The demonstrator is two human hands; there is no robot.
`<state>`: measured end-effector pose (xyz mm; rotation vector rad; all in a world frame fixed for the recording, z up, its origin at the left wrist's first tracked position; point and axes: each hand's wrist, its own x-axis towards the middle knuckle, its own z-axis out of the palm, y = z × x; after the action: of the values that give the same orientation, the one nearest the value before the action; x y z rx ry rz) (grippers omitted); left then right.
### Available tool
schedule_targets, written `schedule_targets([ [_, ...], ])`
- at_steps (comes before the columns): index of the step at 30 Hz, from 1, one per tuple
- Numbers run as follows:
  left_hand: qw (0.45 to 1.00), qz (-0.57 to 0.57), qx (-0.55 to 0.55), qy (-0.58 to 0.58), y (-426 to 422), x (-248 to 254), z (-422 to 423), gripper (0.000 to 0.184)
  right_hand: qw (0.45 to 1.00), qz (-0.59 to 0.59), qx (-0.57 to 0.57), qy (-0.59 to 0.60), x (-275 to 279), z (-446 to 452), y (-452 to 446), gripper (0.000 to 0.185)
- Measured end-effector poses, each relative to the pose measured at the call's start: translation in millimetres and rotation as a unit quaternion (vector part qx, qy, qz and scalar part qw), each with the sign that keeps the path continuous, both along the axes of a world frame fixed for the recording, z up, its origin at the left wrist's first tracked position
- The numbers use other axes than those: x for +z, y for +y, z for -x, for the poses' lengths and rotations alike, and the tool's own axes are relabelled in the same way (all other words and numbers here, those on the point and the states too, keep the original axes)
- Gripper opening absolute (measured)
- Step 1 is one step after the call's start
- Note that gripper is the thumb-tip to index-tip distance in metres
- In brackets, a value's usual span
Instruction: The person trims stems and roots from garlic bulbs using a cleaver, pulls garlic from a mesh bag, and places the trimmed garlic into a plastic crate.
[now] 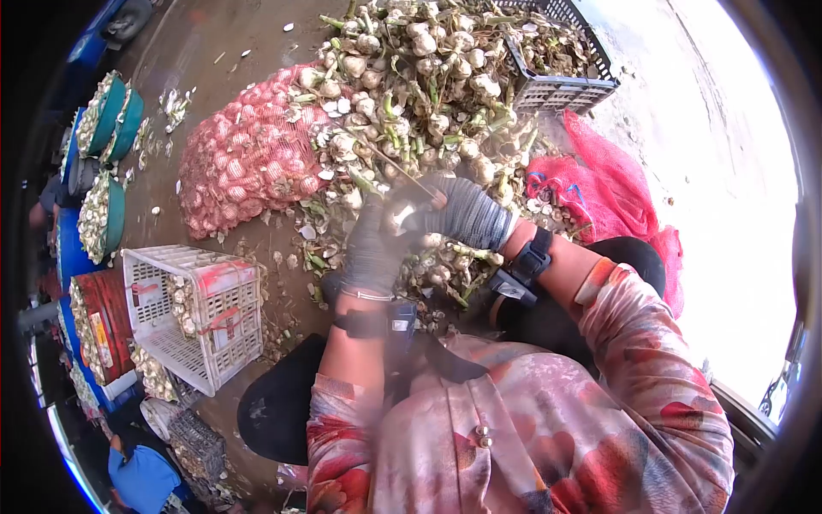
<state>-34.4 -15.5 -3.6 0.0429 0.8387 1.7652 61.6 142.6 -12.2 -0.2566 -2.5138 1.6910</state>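
Observation:
Both my hands wear grey knitted gloves and meet in front of the garlic heap [428,94]. A whitish garlic bulb [396,216] lies between them, partly covered by fingers and blurred. My left hand [373,248] is closed round the bulb from the near left side. From the right, my right hand [469,211] reaches over with its fingers curled, close against the bulb. A long thin brown strip [390,161] runs from the right fingertips up and left over the heap. I cannot tell whether it is a stalk or a blade.
A red mesh sack [248,158] full of garlic lies left of the heap. Behind right stands a black crate [565,90]; an emptier red mesh bag [608,180] lies right. A white crate [193,317], green tubs [116,214] of garlic and a person in blue [145,475] are left.

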Motion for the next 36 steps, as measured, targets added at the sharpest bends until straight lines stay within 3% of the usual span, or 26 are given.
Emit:
schedule_targets([
  [1, 0.998, 0.045, 0.005, 0.049, 1, 19, -5, 0.048, 1.0, -0.009, 0.004, -0.004, 18, -5, -1, 0.05],
  [2, 0.998, 0.043, 0.008, 0.05, -2, 5, 2, 0.048, 1.0, -0.011, 0.007, -0.003, 34, -5, 1, 0.05],
  [3, 0.931, 0.17, -0.062, 0.316, -6, -22, 14, 0.044, 0.996, -0.083, 0.033, -0.027, 49, -6, 3, 0.048],
  [6, 0.812, 0.229, -0.064, 0.532, -15, -28, 11, 0.033, 0.977, -0.191, 0.075, -0.063, 56, -6, 6, 0.041],
  [7, 0.847, 0.184, 0.033, 0.498, -17, -31, 8, 0.031, 0.963, -0.231, 0.086, -0.108, 54, -5, 5, 0.039],
  [8, 0.848, 0.231, 0.049, 0.474, -32, -29, 14, 0.029, 0.946, -0.27, 0.096, -0.152, 52, -2, 5, 0.036],
  [9, 0.849, 0.275, 0.066, 0.447, -41, -12, 18, 0.028, 0.923, -0.269, 0.069, -0.267, 27, 1, 20, 0.035],
  [10, 0.866, 0.286, 0.144, 0.385, -53, 14, 26, 0.026, 0.924, -0.277, 0.066, -0.256, -19, -5, 40, 0.036],
  [11, 0.819, 0.338, 0.218, 0.409, -78, 20, 51, 0.025, 0.925, -0.285, 0.063, -0.244, -65, -11, 60, 0.037],
  [13, 0.791, 0.187, 0.496, 0.306, -131, 16, 104, 0.046, 0.924, -0.259, 0.01, -0.282, -51, -19, 60, 0.037],
  [14, 0.778, 0.105, 0.584, 0.204, -140, 39, 113, 0.055, 0.953, -0.173, -0.058, -0.24, -53, -19, 59, 0.037],
  [15, 0.795, -0.004, 0.595, 0.119, -178, 26, 139, 0.066, 0.969, -0.084, -0.127, -0.194, -55, -17, 58, 0.036],
  [16, 0.791, -0.107, 0.601, 0.024, -215, 12, 164, 0.077, 0.969, -0.08, -0.128, -0.194, -43, -12, 55, 0.036],
  [18, 0.757, 0.025, 0.653, 0.02, -157, 17, 167, 0.069, 0.959, -0.123, -0.131, -0.22, -9, -1, 47, 0.034],
  [19, 0.808, 0.057, 0.572, 0.127, -140, -22, 177, 0.061, 0.974, -0.081, -0.13, -0.164, -9, -1, 46, 0.032],
  [20, 0.842, 0.085, 0.48, 0.231, -120, -63, 188, 0.054, 0.969, -0.006, -0.152, -0.196, 13, 4, 39, 0.015],
  [22, 0.856, 0.257, 0.345, 0.285, -28, -68, 177, 0.041, 0.967, -0.006, -0.163, -0.198, 4, 7, 41, 0.017],
  [23, 0.841, 0.3, 0.252, 0.374, -2, -106, 192, 0.041, 0.959, -0.057, -0.145, -0.236, -1, 8, 45, 0.022],
  [24, 0.81, 0.337, 0.154, 0.456, 20, -142, 203, 0.041, 0.949, -0.069, -0.154, -0.267, 6, 11, 44, 0.027],
  [25, 0.744, 0.367, 0.093, 0.551, 43, -147, 202, 0.048, 0.952, -0.063, -0.153, -0.257, 0, 10, 45, 0.029],
  [27, 0.586, 0.45, -0.003, 0.674, 79, -137, 186, 0.06, 0.95, -0.076, -0.149, -0.264, 0, 11, 47, 0.03],
  [28, 0.501, 0.505, -0.037, 0.702, 87, -133, 182, 0.065, 0.964, -0.068, -0.15, -0.211, -6, 8, 46, 0.033],
  [32, 0.563, 0.524, -0.109, 0.63, 83, -139, 191, 0.066, 0.955, -0.101, -0.137, -0.243, -11, 7, 46, 0.034],
  [33, 0.67, 0.495, -0.103, 0.544, 77, -122, 182, 0.065, 0.954, -0.127, -0.118, -0.243, -14, 6, 46, 0.034],
  [35, 0.726, 0.496, -0.03, 0.475, 53, -123, 161, 0.052, 0.943, -0.175, -0.077, -0.272, -12, 7, 43, 0.031],
  [36, 0.794, 0.44, -0.026, 0.418, 38, -126, 153, 0.047, 0.944, -0.195, -0.065, -0.258, -18, 5, 41, 0.031],
])
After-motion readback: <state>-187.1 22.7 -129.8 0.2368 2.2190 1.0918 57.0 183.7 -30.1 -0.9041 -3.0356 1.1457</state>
